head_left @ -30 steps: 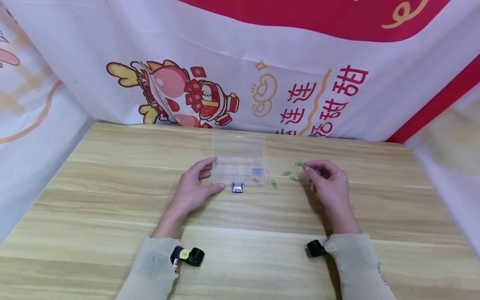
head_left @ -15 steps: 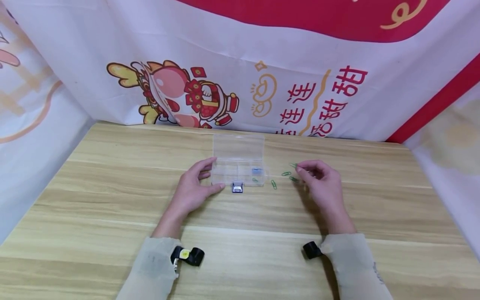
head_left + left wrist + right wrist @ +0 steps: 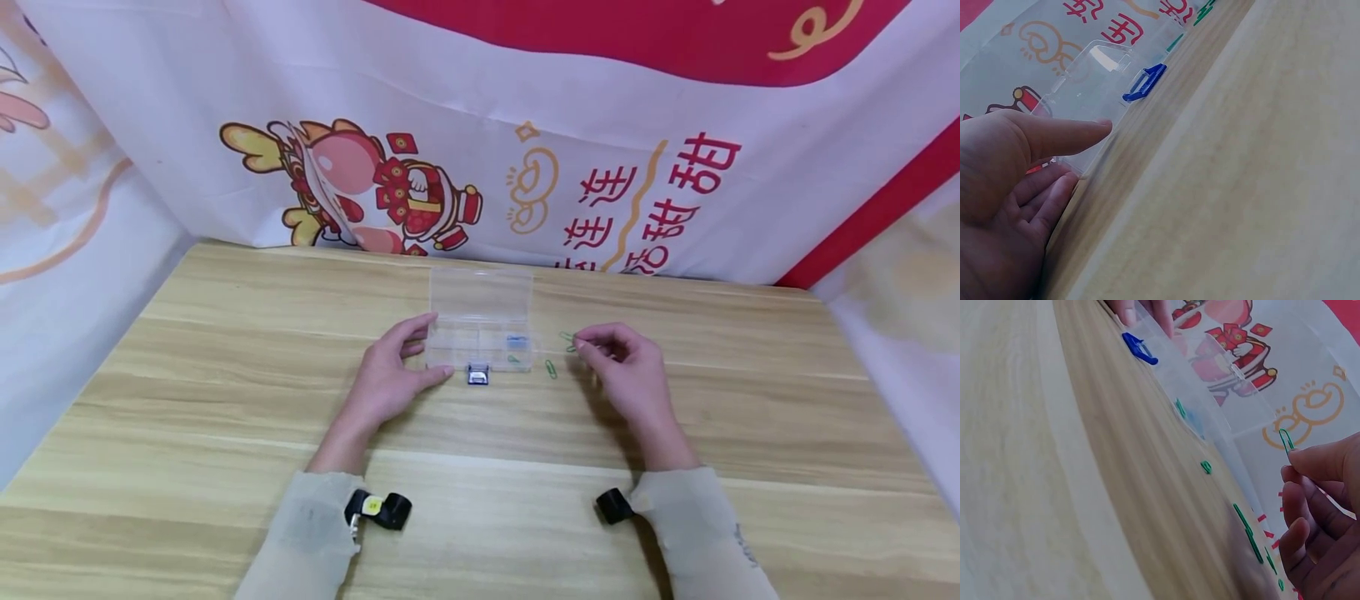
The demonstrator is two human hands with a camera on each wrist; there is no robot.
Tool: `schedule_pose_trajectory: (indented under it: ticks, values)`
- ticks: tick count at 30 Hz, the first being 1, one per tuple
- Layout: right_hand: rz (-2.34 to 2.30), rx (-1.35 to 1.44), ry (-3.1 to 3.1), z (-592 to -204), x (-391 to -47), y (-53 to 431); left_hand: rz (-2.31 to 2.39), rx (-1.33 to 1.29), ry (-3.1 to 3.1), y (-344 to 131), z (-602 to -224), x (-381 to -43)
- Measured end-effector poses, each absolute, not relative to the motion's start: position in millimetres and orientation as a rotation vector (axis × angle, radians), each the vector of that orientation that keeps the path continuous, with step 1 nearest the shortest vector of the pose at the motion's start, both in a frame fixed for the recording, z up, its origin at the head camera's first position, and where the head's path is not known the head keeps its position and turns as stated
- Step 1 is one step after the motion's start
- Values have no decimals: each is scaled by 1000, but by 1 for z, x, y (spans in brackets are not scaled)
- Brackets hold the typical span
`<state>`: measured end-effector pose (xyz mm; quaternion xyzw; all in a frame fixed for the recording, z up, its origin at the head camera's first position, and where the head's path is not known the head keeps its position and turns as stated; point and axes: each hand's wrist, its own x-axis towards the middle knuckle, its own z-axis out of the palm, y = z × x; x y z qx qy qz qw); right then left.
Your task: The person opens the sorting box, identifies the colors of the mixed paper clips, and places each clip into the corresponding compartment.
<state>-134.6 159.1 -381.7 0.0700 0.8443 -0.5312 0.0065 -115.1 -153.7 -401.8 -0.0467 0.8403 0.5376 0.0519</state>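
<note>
A clear plastic compartment box (image 3: 453,340) stands on the table with its lid (image 3: 480,296) raised at the back. My left hand (image 3: 386,379) holds the box's left end, thumb at the front edge and fingers at the back. A blue latch (image 3: 1145,83) sticks out from the box front. To the right of the box, my right hand (image 3: 628,367) pinches a green paper clip (image 3: 1285,439) between thumb and forefinger, above the table. Inside the right compartments show something blue (image 3: 517,341) and something green (image 3: 513,359).
Between box and right hand lies a loose green paper clip (image 3: 551,369). In the right wrist view, several more green paper clips (image 3: 1247,532) lie near the right hand. A printed cloth (image 3: 375,67) hangs behind the wooden table (image 3: 480,517).
My right hand has moved left toward the box, carrying the pinched green paper clip over the clips on the table. My left hand stays at the box's left end.
</note>
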Motion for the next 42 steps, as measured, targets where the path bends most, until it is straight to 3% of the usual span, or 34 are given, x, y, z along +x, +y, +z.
schedule_pose_trajectory:
  ticks: [21,42]
  values:
    - [-1640,28,2628,-386,-134,132,1643,-127,2557,-154,-402,-117]
    - [-1570,5,2614,-388,-132,119,1644,-142,2552,-152,-401,-116]
